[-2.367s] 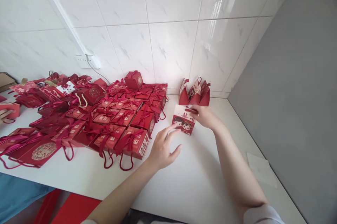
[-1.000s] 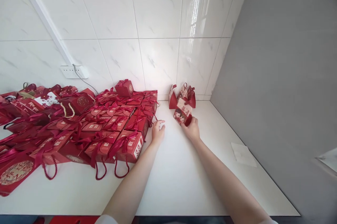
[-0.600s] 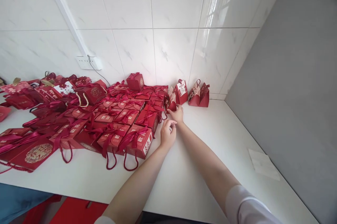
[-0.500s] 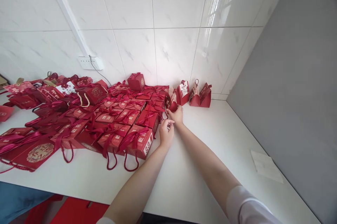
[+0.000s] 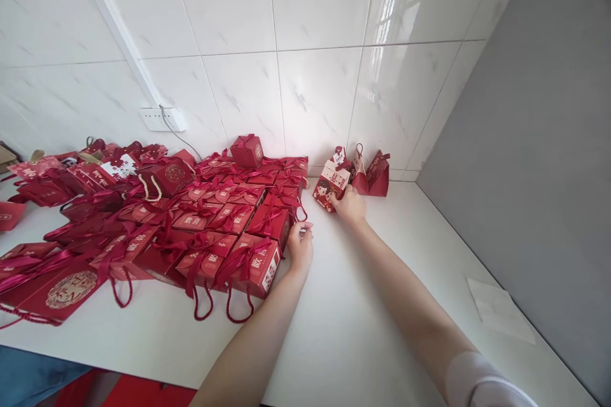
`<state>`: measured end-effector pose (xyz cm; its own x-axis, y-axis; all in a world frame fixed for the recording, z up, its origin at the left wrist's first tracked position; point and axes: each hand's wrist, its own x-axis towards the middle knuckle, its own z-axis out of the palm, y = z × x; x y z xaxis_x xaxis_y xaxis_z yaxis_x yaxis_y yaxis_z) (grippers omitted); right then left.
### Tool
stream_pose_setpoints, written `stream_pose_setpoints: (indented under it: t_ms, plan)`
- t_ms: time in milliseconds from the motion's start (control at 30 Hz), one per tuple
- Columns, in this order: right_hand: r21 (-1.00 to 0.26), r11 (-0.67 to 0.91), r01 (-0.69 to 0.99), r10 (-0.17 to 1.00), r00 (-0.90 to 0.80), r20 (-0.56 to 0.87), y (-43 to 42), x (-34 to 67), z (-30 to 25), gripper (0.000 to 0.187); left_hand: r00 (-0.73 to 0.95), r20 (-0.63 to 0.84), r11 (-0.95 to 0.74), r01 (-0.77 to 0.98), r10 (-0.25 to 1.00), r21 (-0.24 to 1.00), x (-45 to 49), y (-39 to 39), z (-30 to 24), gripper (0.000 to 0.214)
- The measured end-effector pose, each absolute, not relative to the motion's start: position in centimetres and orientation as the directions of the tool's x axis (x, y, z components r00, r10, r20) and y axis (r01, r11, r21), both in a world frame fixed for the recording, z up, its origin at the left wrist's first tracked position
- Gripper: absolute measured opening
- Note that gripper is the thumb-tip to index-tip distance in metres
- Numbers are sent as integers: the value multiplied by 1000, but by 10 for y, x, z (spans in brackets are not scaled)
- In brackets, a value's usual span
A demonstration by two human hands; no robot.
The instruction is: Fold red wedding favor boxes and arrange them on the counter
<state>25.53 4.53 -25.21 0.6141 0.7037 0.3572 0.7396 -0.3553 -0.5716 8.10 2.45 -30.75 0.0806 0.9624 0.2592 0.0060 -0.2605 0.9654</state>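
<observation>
My right hand (image 5: 350,206) is closed on a small red gift box (image 5: 330,186) printed with a cartoon couple, held tilted just above the white table near the tiled wall. Right behind it stand three pointed red gift boxes (image 5: 370,172) with ribbon loops. My left hand (image 5: 300,245) rests on the table with its fingers curled, touching the edge of the nearest box in a block of red ribbon-tied gift boxes (image 5: 229,222). Nothing shows in the left hand.
More red gift bags and boxes (image 5: 86,184) spread over the left half of the white table (image 5: 353,330). A wall socket with a cable (image 5: 160,118) sits on the tiles. A folded white paper (image 5: 501,311) lies by the grey wall on the right.
My right hand has shifted right from the edge of the box block and now grips the cartoon-couple box near the pointed boxes. My left hand stayed by the block's edge.
</observation>
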Motion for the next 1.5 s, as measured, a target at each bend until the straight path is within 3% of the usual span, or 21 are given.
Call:
stream_pose_setpoints:
  t_ms: [200,433,667,767,833,900,967,1067,1133,1300,1400,1500]
  plan:
    - [-542,-251,802,750,515,415,45,228,-240,24,97,244,-245,0,965,970,80,24,-307,11]
    - [-621,-196,759,750,524,404,94,225,-241,21,98,223,-224,0,970,975,77,24,-306,11]
    - [-681,-28,732,705,497,505,110,246,-265,38,127,234,-240,34,964,970,79,24,-305,12]
    - [-702,-55,710,582,594,555,96,259,-274,43,138,237,-245,50,962,968,79,24,-304,12]
    - [-744,-153,651,389,732,560,88,277,-275,55,145,238,-249,61,960,967,78,23,-303,11]
    - [-805,-266,530,121,847,518,83,303,-273,71,151,241,-254,72,959,965,79,23,-303,11]
    - [-850,-290,439,18,891,454,82,332,-274,89,155,244,-259,83,957,962,79,23,-302,11]
    - [-901,-274,338,159,939,304,82,370,-284,103,163,247,-265,98,955,959,80,23,-302,11]
    - [-908,-277,314,246,937,249,82,385,-293,92,166,249,-268,105,954,958,82,24,-301,11]
    - [-882,-223,416,390,867,311,85,389,-311,62,171,255,-278,121,952,953,84,24,-299,11]
    - [-861,-156,485,500,790,355,88,385,-314,63,173,256,-280,127,951,952,84,23,-299,11]
    - [-845,-133,518,554,746,370,85,381,-313,80,176,253,-276,126,951,953,83,23,-300,11]
